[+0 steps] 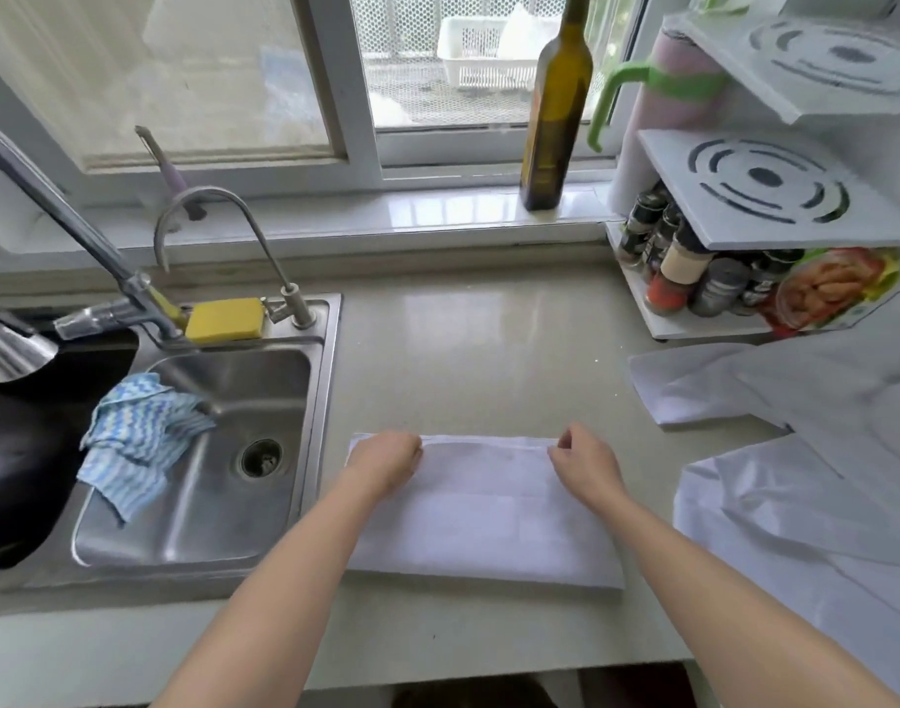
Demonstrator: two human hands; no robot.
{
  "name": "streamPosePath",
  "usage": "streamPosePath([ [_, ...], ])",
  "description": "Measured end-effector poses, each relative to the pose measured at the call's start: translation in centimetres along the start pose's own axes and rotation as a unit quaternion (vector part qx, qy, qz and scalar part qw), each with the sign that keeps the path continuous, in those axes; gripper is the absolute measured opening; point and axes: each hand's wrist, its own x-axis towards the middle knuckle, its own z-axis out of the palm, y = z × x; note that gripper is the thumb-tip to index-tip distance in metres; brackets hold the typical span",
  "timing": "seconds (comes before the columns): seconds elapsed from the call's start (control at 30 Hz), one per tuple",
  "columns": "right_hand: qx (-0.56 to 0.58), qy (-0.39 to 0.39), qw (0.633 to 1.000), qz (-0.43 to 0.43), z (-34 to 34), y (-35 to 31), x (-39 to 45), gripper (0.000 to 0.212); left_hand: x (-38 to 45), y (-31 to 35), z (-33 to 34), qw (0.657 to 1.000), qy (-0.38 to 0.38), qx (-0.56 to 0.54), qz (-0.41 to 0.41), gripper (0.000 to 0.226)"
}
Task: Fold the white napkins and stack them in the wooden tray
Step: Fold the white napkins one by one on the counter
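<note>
Napkin [483, 518] flat on worktop [468, 339] just right of sink [192, 452], already doubled. Left hand [386, 462] and right hand [586, 462] at far edge, fingers curled, pinching its corners. Judged mid-fold; next fold needs edges aligned. Unfolded napkins [795, 452] heaped right. Wooden tray not visible. Window behind, spice rack [719, 278] far right.

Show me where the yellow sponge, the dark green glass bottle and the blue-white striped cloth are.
yellow sponge [224, 320]: head view, top face.
dark green glass bottle [550, 145]: head view, body.
blue-white striped cloth [139, 442]: head view, middle folds.
</note>
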Motion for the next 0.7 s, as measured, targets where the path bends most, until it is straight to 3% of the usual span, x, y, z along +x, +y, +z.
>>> streamPosePath([
  [0.33, -0.087, 0.041, 0.994, -0.051, 1.8, 0.3, 0.4, 0.015, 2.8, 0.2, 0.7, 0.996, -0.049, 0.068, -0.041, 0.031],
  [0.5, -0.186, 0.016, 0.979, -0.077, 2.4, 0.5, 0.6, 0.023, 3.1, 0.0, 1.0, 0.993, -0.047, 0.092, -0.051, 0.028],
  [0.7, -0.229, 0.042, 0.970, -0.065, 3.3, 0.3, 0.7, 0.033, 3.1, -0.1, 1.5, 0.994, -0.027, 0.092, -0.055, 0.030],
])
